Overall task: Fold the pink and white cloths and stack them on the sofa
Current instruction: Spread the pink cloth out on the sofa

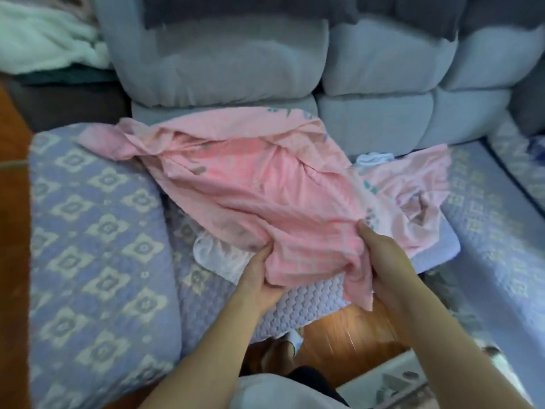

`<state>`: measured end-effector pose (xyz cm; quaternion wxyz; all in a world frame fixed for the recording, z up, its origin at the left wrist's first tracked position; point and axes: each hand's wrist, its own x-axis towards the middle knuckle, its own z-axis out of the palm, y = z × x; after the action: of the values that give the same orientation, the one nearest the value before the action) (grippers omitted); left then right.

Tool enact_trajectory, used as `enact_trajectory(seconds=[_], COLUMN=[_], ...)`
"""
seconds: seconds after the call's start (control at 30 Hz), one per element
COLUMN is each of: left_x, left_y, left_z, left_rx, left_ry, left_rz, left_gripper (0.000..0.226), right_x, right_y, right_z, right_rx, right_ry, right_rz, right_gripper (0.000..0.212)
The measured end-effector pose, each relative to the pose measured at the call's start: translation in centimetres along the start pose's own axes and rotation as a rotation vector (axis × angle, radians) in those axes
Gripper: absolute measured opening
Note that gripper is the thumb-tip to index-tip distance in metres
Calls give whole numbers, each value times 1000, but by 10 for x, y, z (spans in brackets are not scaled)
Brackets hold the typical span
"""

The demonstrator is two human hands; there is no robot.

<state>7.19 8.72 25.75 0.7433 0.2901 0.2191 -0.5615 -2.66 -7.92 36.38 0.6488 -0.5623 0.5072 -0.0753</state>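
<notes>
Pink cloth spread on sofa, near edge gripped by left hand and right hand

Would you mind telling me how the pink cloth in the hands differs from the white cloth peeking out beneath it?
The pink cloth is spread wide over the sofa seat; the white cloth shows only a small part, the rest hidden under the pink one. The left hand and right hand grip the pink cloth's near edge; neither holds the white cloth. The pink cloth has small printed motifs; the white cloth looks plain. Both lie crumpled, unfolded.

The pink cloth lies on the sofa, over the white cloth.
</notes>
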Motion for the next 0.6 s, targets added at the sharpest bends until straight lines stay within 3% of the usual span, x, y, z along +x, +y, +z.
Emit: enact_trajectory(seconds=[0.07,0.13,0.17,0.23,0.3,0.33,0.37,0.43,0.53,0.6], left_x=[-34,-80,-103,-143,-174,-187,-201,-224,-236,-234], left_y=[14,40,55,84,104,111,116,121,104,94], left_z=[-15,-49,-64,-97,-124,-144,-160,-192,-249,-282], left_rx=[12,254,472,887,1059,969,818,621,939,1217], left_ry=[-38,-61,-25,45,321,479,651,771,842,1052], left_rz=[6,35,46,-14,61,150,242,316,119,15], left_gripper=[51,67,69,47,26,25,22,16,24,24], right_x=[8,9,5,-5,-3,0,5,12,21,29], right_y=[12,31,43,75,117,137,154,179,204,215], right_z=[1,12,24,57,90,105,116,128,109,79], right_rx=[117,-103,-232,-442,-654,-754,-856,-985,-1039,-1112], right_ry=[136,157,78,-198,-513,-598,-602,-535,-453,-426], right_rz=[-7,-1,13,45,40,48,44,75,205,239], right_gripper=[43,45,44,50,51,46,53,59,48,42])
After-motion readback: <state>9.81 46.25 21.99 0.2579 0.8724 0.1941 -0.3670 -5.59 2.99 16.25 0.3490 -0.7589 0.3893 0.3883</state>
